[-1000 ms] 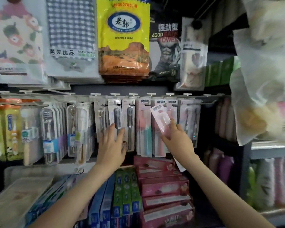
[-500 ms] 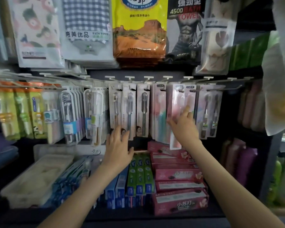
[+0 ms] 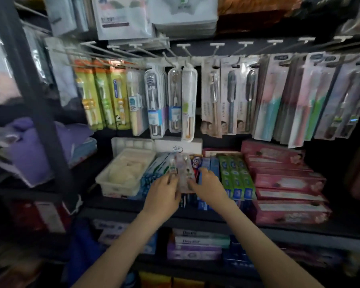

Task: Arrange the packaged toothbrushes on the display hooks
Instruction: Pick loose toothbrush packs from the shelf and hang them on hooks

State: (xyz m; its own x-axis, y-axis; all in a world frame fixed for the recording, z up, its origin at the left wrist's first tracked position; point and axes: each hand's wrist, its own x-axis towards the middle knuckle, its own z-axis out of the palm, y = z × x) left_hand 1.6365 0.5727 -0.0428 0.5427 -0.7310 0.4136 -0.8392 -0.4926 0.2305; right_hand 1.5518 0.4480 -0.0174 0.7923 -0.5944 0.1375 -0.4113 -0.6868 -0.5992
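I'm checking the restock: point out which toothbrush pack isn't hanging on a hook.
The clear pack gripped between left hand and right hand, above the toothpaste boxes; the others hang from the hooks.

White plastic tray (image 3: 121, 177) sat on shelf just left of left hand (image 3: 164, 194), pale lumpy contents inside. Blue toothpaste boxes (image 3: 152, 175) lay between tray and left hand. Green boxes (image 3: 235, 175) stood just right of right hand (image 3: 208, 186); pink boxes (image 3: 285, 181) were stacked further right. Purple folded cloth (image 3: 35, 148) lay well left of left hand, beyond dark upright post (image 3: 27, 90). Bagged towels (image 3: 123, 15) hung high above both hands. Purple and white boxes (image 3: 197, 244) lay on lower shelf, below both hands.
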